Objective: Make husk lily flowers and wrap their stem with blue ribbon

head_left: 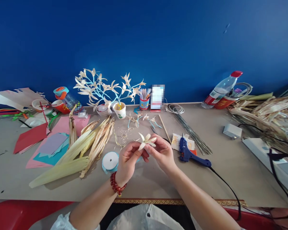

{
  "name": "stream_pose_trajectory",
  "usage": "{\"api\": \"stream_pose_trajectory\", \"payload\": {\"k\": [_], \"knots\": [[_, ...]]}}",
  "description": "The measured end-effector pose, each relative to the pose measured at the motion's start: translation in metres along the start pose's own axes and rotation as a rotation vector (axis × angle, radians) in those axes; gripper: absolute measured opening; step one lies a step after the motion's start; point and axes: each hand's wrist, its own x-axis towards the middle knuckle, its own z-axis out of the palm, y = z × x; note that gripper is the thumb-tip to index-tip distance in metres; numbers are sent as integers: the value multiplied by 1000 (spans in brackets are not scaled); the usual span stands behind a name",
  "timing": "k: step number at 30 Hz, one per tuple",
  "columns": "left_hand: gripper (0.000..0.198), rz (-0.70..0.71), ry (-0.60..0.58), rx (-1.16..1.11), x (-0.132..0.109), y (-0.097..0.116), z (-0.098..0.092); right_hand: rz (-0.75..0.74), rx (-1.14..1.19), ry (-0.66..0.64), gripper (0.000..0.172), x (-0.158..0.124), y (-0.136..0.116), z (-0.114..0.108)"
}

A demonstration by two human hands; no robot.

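My left hand [128,159] and my right hand [161,152] meet above the middle of the table, fingers pinched together on a small cream corn-husk flower [146,140] whose petals stick up between them. A red bead bracelet [116,185] circles my left wrist. Just left of my left hand lies a roll of light blue tape [109,161]. Close to my right hand rests a blue hot glue gun [189,155], its black cord trailing to the right.
Dried corn husks [86,145] lie at left beside coloured paper sheets [48,143]. A husk-flower branch [103,86] stands in a cup at the back. Thin wires [194,134], a water bottle [220,89], more husks [264,111] and a power strip [266,150] fill the right.
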Motion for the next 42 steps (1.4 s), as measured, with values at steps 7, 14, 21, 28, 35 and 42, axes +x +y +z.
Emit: {"api": "stream_pose_trajectory", "payload": {"k": [7,14,21,28,35,42], "knots": [[12,-63,-32,-123,1,-5,-2,28,78,-11,15,-1,-2,2],[10,-88,-69,-177,2,-6,-3,129,242,-73,19,-4,-4,2],[10,-81,-86,-172,2,-6,-6,183,348,-181,17,-1,-6,1],[10,-44,-126,-162,2,-5,-5,157,308,-201,14,0,-10,0],[6,-22,-44,-115,0,-5,0,141,266,-80,13,-1,-8,2],[5,-74,-63,-216,4,-5,-1,150,340,-127,13,-1,-3,3]]}}
